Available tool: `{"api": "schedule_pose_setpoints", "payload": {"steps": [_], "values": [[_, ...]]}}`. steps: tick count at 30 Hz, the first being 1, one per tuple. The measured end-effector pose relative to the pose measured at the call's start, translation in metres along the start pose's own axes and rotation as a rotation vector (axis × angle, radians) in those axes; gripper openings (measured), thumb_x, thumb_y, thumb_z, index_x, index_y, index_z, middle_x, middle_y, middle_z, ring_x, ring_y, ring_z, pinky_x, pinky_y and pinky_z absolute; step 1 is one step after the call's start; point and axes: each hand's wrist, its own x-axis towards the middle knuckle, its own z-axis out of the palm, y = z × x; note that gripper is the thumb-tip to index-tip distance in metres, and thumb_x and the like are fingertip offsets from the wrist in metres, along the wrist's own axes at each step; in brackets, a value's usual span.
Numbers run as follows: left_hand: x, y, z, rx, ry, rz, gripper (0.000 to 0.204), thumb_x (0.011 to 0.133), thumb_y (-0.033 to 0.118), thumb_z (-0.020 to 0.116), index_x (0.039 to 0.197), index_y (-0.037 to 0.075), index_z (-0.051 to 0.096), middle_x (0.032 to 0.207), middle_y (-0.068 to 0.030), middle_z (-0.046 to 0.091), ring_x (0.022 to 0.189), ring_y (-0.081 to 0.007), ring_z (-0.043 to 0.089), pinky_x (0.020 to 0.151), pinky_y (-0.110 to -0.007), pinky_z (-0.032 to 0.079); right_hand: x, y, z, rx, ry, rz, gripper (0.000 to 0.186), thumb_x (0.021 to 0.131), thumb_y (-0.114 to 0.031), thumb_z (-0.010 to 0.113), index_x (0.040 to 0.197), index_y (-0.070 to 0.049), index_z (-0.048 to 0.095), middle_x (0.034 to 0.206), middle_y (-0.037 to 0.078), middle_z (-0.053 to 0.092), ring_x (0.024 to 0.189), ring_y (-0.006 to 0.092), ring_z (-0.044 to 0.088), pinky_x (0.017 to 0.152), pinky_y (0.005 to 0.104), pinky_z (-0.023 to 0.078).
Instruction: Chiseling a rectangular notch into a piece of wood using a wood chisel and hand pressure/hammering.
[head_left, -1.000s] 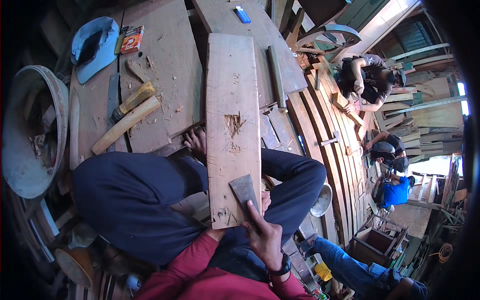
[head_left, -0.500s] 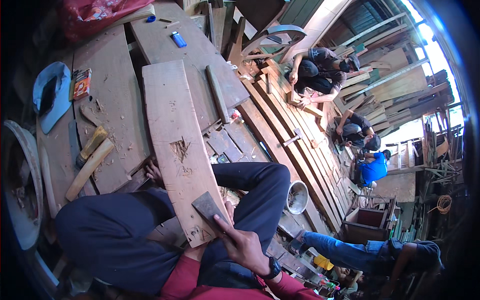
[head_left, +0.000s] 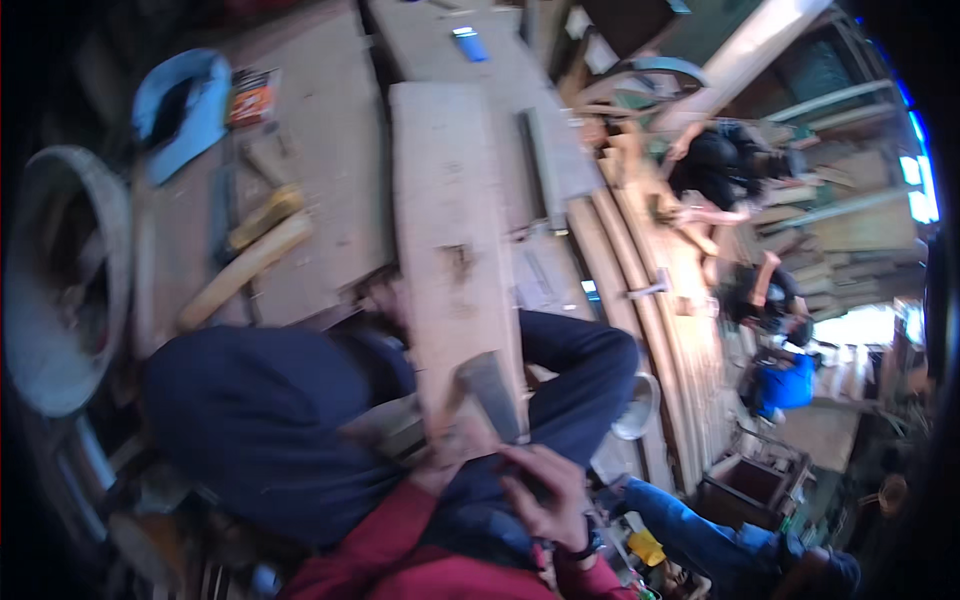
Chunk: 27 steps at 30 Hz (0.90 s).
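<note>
Resting across lap, plank [head_left: 450, 240]; right hand [head_left: 545, 495] grip clamped on hatchet [head_left: 490, 395]; left hand's grip unclear; mallets [head_left: 250, 255] left.

A long pale plank [head_left: 450, 230] runs from about 12 o'clock down toward the centre, its near end lying across the lap, its far end resting on the floorboards. Its face is rough, with a small dark gouged patch about midway along. A grey metal blade [head_left: 492, 395], flat and wedge-shaped, stands on the plank's near end, tilted slightly, broad edge toward 5 o'clock. Its handle is hidden by motion blur at 6 o'clock of the blade.
</note>
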Motion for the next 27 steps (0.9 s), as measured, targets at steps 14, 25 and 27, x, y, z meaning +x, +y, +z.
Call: {"api": "schedule_pose_setpoints", "payload": {"steps": [14, 25, 27], "values": [[-0.011, 0.006, -0.017, -0.119, -0.022, -0.106, 0.044, 0.099, 0.045, 0.052, 0.117, 0.005, 0.054, 0.109, -0.0059, 0.055, 0.104, -0.0186, 0.054, 0.086, -0.034, 0.050, -0.012, 0.000, 0.006, -0.312, 0.262, -0.101, 0.021, 0.078, 0.000, 0.063, 0.095, -0.004, 0.074, 0.058, 0.008, 0.055, 0.052, 0.0232, 0.060, 0.052, 0.0338, 0.046], [-0.015, 0.026, -0.024, -0.381, -0.090, -0.303, 0.046, 0.099, 0.046, 0.052, 0.119, 0.005, 0.054, 0.107, -0.0092, 0.055, 0.107, -0.0193, 0.054, 0.089, -0.037, 0.049, -0.018, 0.002, 0.009, -0.299, 0.433, -0.142, 0.024, 0.075, -0.002, 0.063, 0.097, -0.002, 0.074, 0.062, 0.011, 0.057, 0.054, 0.0264, 0.058, 0.054, 0.0360, 0.044], [-0.009, 0.007, -0.032, -0.756, -0.157, -0.447, 0.047, 0.099, 0.047, 0.051, 0.119, 0.005, 0.054, 0.107, -0.0094, 0.055, 0.107, -0.0197, 0.053, 0.089, -0.037, 0.049, -0.007, -0.004, 0.007, -0.278, 0.302, -0.130, 0.024, 0.075, -0.002, 0.062, 0.096, -0.001, 0.074, 0.065, 0.011, 0.060, 0.056, 0.0263, 0.060, 0.056, 0.0364, 0.046]]}}
